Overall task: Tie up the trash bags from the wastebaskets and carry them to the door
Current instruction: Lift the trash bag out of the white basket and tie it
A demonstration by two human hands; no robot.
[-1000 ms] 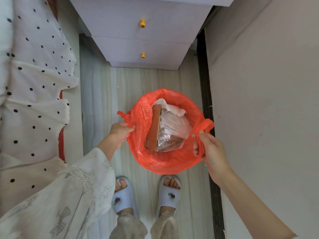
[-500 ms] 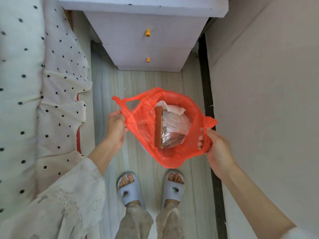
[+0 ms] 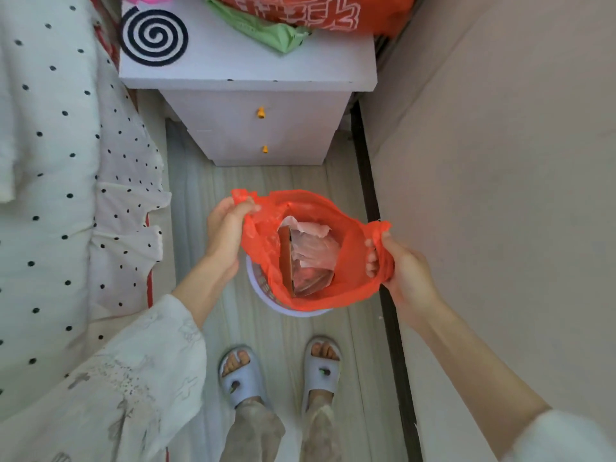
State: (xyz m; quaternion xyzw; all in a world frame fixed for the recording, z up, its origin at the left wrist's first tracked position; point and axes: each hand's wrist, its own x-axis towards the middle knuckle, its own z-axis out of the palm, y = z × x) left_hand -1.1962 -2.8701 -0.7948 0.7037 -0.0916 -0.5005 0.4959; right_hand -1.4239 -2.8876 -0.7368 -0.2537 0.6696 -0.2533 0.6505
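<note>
Writing shows only on the orange bag [image 3: 333,11] at the top of my view: large white characters, cropped by the frame, so I cannot read them. That bag lies on the nightstand [image 3: 253,71] beside a green bag [image 3: 266,31] and a black spiral coil [image 3: 154,36]; two drawers below carry small yellow knobs [image 3: 261,112].

I see the trash bag [image 3: 353,261], orange plastic, held open between both hands above the white wastebasket [image 3: 266,295], whose rim peeks out under the bag's left and lower edge. My left hand [image 3: 225,238] grips the bag's left handle, fingers curled round the bunched plastic. My right hand [image 3: 403,271] grips the right handle, fingers [image 3: 370,258] wrapped inside the rim. Inside the bag sit a brown flat piece [image 3: 286,258] and crumpled clear wrapping [image 3: 313,248].

Room to move is narrow: the bed [image 3: 50,195] with its dotted cover runs along the left, a beige wall [image 3: 500,195] with a dark baseboard strip [image 3: 366,181] closes the right, and the nightstand blocks the far end. The floor [image 3: 200,201] is pale wood-look planking. Two feet in light slippers [image 3: 241,378] stand just below the wastebasket.
</note>
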